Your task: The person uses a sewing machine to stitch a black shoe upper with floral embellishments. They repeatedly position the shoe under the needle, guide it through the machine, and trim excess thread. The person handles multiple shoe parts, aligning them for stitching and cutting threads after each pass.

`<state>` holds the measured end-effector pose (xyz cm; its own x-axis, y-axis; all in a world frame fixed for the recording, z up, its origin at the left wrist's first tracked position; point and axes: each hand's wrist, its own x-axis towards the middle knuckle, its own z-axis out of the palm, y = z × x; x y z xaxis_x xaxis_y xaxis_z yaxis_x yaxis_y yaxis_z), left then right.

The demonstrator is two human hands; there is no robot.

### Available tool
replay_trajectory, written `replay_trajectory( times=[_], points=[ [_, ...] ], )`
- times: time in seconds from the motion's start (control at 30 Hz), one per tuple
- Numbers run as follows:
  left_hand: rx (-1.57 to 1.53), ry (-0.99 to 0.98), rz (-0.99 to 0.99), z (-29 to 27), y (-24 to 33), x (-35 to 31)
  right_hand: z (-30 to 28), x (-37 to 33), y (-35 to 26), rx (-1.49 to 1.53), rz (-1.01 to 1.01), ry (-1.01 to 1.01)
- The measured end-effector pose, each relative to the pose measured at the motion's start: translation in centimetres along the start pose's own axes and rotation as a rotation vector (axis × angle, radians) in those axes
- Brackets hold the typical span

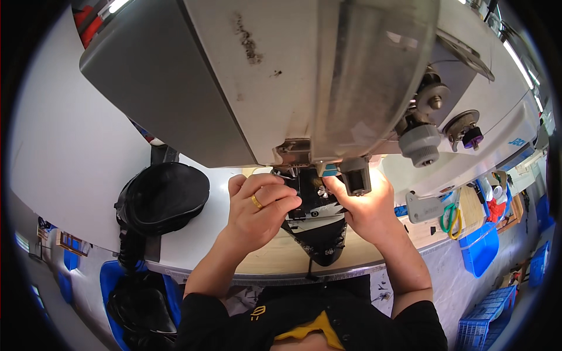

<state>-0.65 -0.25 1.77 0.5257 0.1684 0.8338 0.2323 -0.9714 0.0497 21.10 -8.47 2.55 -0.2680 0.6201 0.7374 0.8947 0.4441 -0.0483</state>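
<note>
Beneath the head of a sewing machine (275,88) lies a black sewn piece (319,237) with a pale band across it and a rounded, narrowing near end; its exact kind I cannot tell. At its left edge, my left hand (257,210), a gold ring on one finger, is closed with fingers curled together and tips at the piece. My right hand (372,205) grips the right side, thumb pressed on top near the needle area. Part of that hand is hidden behind a dark machine part (356,175). The far end of the piece disappears under the machine head.
Left on the table are black padded pieces (164,198) with straps. A blue bin (111,281) below holds more black pieces. Green- and yellow-handled scissors (452,221) hang at right near a blue tray (480,248). A blue crate (486,319) stands on the floor.
</note>
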Motion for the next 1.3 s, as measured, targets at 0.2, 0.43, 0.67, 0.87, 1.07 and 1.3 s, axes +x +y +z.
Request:
replay_trajectory(
  times=[0.2, 0.43, 0.67, 0.87, 1.07, 1.3],
  points=[
    [0.042, 0.06, 0.0, 0.9, -0.2, 0.0, 0.1, 0.4, 0.4, 0.006, 0.005, 0.018],
    [0.069, 0.079, -0.002, 1.1, -0.1, -0.2, 0.8, -0.1, 1.1, 0.011, -0.029, 0.044],
    [0.115, 0.096, -0.012, 1.6, -0.7, -0.7, 1.1, 0.4, 1.3, -0.012, 0.002, 0.036],
    [0.105, 0.133, -0.022, 1.9, -0.5, -0.9, 1.2, 1.0, 1.4, 0.047, -0.004, 0.124],
    [0.097, 0.15, -0.055, 2.3, -0.6, -0.7, 1.3, 1.3, 1.5, 0.016, -0.001, 0.141],
    [0.136, 0.138, -0.075, 2.2, -0.5, -0.5, 1.2, 1.6, 1.7, 0.026, 0.013, 0.133]
  ],
)
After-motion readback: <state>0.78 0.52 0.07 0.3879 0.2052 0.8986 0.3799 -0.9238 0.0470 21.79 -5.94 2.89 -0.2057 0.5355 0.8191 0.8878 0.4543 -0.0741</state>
